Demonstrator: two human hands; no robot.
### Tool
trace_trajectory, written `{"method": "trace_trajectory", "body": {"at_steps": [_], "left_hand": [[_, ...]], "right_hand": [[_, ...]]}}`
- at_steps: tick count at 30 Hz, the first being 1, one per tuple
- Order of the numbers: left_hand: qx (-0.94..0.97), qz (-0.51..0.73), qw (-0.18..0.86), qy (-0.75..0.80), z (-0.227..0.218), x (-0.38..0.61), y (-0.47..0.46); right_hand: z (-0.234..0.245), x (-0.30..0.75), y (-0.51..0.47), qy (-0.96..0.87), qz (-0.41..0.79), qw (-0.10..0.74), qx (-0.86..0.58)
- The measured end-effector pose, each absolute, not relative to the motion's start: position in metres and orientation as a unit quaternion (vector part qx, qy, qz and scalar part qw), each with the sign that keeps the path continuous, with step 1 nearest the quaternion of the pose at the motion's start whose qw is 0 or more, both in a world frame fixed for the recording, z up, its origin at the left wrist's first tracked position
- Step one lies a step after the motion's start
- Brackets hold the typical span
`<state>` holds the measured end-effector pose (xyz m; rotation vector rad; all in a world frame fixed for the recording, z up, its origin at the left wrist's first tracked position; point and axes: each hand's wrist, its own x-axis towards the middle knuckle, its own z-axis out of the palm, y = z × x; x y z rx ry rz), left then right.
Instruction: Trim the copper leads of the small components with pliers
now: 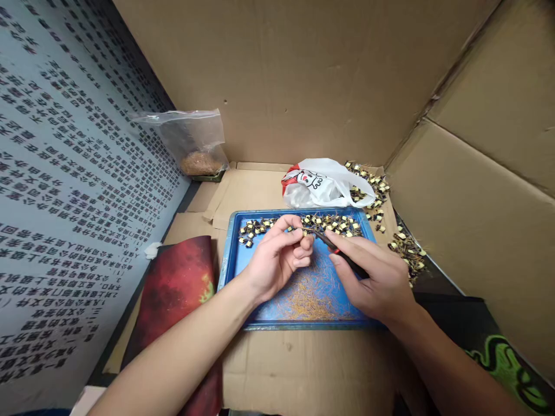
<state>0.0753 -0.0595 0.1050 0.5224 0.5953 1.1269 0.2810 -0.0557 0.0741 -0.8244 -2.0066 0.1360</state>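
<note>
A: Tray?
B: I see a blue tray, rectangular.
A: Hands?
B: Left hand pinches one component over the tray; right hand is wrapped round black-and-red pliers, nose just beside it.
A: Part's look?
B: Tiny, pale yellow, mostly covered by fingers. Loose parts along the far rim: yellow-and-black blocks, thin leads. Smallest: coppery wire bits.

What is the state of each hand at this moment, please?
Left hand: closed, pinching a small yellow part.
Right hand: closed, holding a black tool.
</note>
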Motion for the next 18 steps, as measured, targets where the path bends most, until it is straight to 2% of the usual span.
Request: {"method": "trace_trajectory", "body": {"at_steps": [5, 18], "left_hand": [[0.252, 0.521, 0.766, 0.279, 0.105, 0.075, -0.06], [0.423, 0.534, 0.662, 0.312, 0.092, 0.073, -0.059]], "right_hand": [[0.071, 0.282, -0.055, -0.817, 0.066, 0.467, -0.333], [0.082, 0.282, -0.061, -0.765, 0.221, 0.461, -0.392]]}}
